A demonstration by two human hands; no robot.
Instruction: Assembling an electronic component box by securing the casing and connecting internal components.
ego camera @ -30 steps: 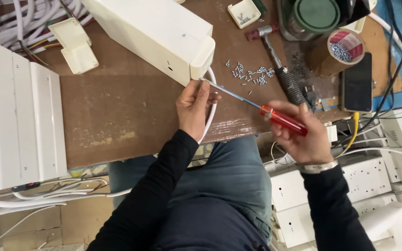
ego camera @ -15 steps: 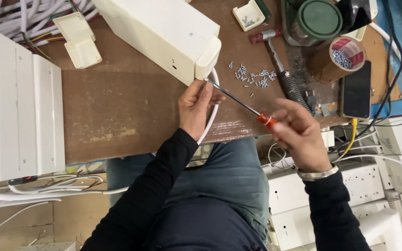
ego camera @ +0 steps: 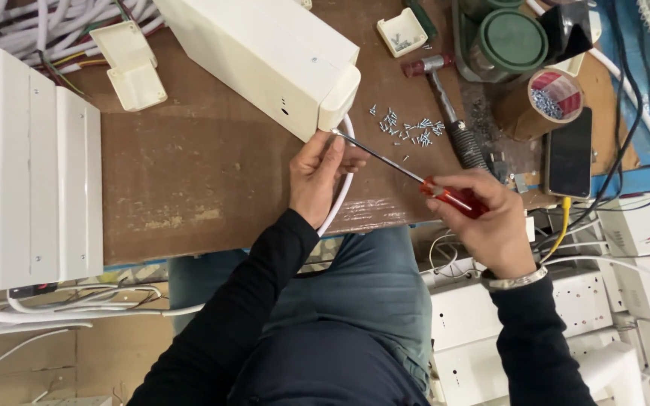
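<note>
**Screwdriver tip at the corner of the white box**

I see my right hand (ego camera: 490,218) closed around the red handle of a screwdriver (ego camera: 408,174), whose thin metal shaft runs up and left across the brown tabletop (ego camera: 189,180). Its tip sits at the near corner of the long white box (ego camera: 265,53), just beside the fingertips of my left hand (ego camera: 321,177). That hand is curled at the tip, thumb and fingers pinched together there; whether a screw is between them I cannot tell. A white cable (ego camera: 342,192) loops out from the box corner and passes under the left hand.

A scatter of small screws (ego camera: 408,128) lies just beyond the shaft, with a hammer (ego camera: 445,105) beside them. Farther right stand a roll of tape (ego camera: 543,101) holding more screws and a dark phone (ego camera: 568,154).
</note>
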